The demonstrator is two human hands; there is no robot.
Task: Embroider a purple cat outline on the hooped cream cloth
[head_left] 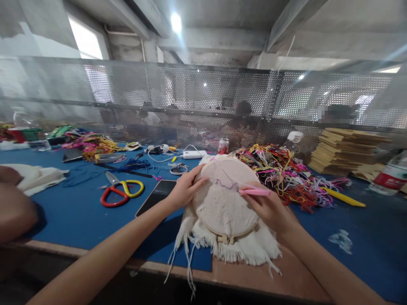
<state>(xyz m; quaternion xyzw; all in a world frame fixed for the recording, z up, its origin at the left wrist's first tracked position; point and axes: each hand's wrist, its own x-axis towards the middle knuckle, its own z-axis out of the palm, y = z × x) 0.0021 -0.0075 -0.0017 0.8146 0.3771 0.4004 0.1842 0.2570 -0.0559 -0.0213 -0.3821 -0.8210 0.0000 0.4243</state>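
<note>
A round embroidery hoop (241, 232) with white cloth (222, 209) stretched in it leans at the table's front edge, its frayed cloth edges hanging down. My left hand (187, 188) grips the upper left rim, thumb on the front of the cloth and the other fingers partly hidden behind. In my right hand (270, 207) is a pink punch needle (256, 192), closed between thumb and fingers, its tip end close to the cloth. A wavy line of purple stitches (226, 184) runs across the upper half of the cloth, ending beside the punch needle.
Red-and-yellow-handled scissors (117, 190) and a phone (155, 197) lie left of the hoop. A tangled yarn pile (280, 169), a yellow tool (343, 197) and stacked brown packets (340, 148) are at right. A can (223, 146) stands behind. Another person's arm (15, 203) shows at far left.
</note>
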